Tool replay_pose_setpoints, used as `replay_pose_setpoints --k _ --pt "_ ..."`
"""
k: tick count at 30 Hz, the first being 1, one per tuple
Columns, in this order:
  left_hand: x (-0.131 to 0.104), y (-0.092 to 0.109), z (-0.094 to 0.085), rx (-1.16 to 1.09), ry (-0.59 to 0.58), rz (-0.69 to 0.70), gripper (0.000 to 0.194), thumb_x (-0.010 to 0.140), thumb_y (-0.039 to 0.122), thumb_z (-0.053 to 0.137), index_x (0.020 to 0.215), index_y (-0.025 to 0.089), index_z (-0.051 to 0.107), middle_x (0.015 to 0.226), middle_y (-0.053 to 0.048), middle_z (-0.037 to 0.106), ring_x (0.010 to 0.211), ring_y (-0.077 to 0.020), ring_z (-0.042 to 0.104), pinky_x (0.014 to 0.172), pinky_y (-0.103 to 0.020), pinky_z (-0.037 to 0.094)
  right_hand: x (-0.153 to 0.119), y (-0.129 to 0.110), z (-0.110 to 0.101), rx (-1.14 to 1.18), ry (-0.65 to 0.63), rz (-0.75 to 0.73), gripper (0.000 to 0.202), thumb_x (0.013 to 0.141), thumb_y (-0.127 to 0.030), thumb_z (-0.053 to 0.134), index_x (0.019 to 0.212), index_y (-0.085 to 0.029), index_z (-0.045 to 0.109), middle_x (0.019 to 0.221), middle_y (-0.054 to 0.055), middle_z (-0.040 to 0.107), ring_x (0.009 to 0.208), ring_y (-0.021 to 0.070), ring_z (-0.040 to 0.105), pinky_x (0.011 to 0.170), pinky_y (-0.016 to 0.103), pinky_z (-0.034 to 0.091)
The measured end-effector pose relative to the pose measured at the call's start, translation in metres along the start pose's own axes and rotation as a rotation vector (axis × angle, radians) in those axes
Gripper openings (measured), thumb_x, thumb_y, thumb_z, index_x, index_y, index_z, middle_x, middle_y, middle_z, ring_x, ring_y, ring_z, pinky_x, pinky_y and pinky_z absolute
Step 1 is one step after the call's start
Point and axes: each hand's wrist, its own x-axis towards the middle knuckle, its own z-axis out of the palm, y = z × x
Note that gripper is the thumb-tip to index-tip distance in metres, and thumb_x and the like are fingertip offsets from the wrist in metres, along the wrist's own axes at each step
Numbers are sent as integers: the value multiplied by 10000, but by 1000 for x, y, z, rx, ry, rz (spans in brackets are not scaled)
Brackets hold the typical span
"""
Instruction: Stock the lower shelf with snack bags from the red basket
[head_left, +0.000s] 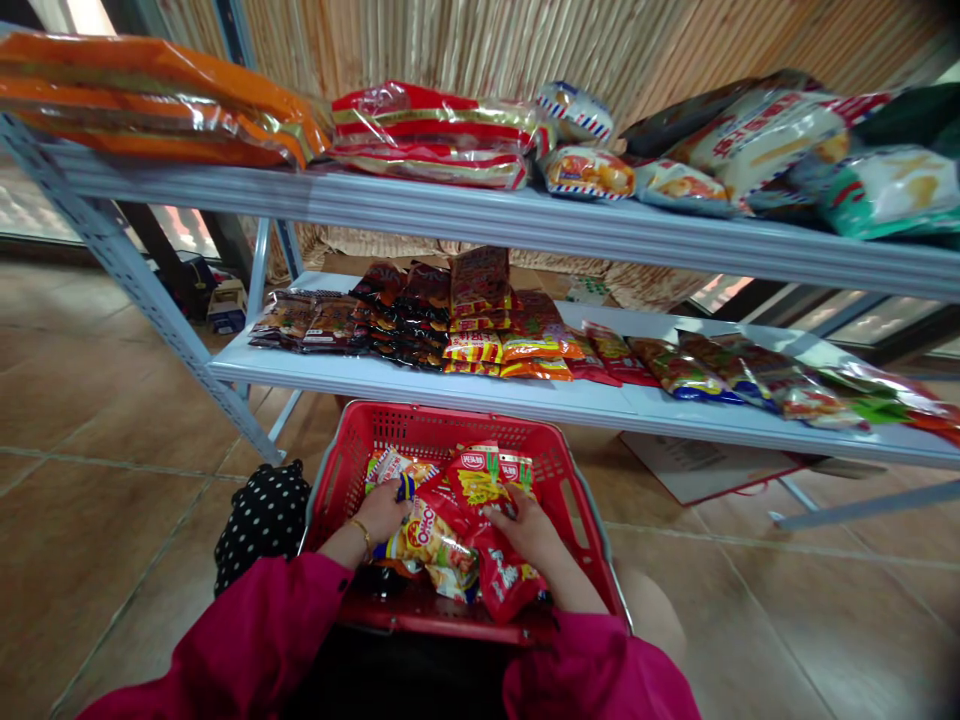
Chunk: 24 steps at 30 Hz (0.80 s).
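Inside the red shopping basket [352, 450] lies a pile of snack bags. My left hand [381, 518] is closed on the edge of a yellow, white and blue snack bag [429, 538]; some of its fingertips are hidden behind the packaging. My right hand [526, 525] grips a red snack bag [495, 565] at the basket's right side, fingers bent over it. Beneath and behind my hands are another red bag with a yellow picture [476, 482] and a colourful packet [394, 466]. Dark packaging [386, 580] shows low in the basket.
A metal shelf rack stands ahead. Its lower shelf [337, 372] bears dark brown packets [300, 318], stacked red-yellow packets [476, 345] and flatter bags [682, 368]. Large orange [150, 100] and red bags [435, 135] lie on the upper shelf. A dotted black cloth [262, 525] is left of the basket.
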Motion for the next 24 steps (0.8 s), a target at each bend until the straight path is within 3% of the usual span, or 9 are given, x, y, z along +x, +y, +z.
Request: replay_pose_setpoints --k 7,14,18,24 --pt "-4 -6 7 4 -75 -58 362 540 158 757 884 213 660 802 -34 716 897 -245 655 817 -313 470 0 0 6 -255 -35 -4 525 732 -348 670 1231 -196 606 1202 148 664 1104 283 624 908 364 450" --pt "-5 -6 9 42 -110 -168 381 502 134 798 853 150 650 792 -63 716 866 -252 663 773 -304 479 -3 -3 10 -350 -116 -19 457 825 -350 551 1239 -160 593 1263 154 628 1164 260 591 966 340 421" --pt "-3 -2 7 30 -142 -186 388 482 151 823 830 147 653 812 -69 721 879 -261 662 776 -305 484 -5 -3 12 -366 -121 -25 462 850 -447 506 1206 -174 617 1256 164 629 1180 286 577 961 382 424" --pt "-9 4 8 -44 -172 -152 476 487 241 847 909 153 644 801 -51 714 839 -251 662 764 -314 488 -8 -5 13 -300 -125 -109 646 781 -603 556 1284 -197 557 1312 148 594 1246 303 520 987 399 401"
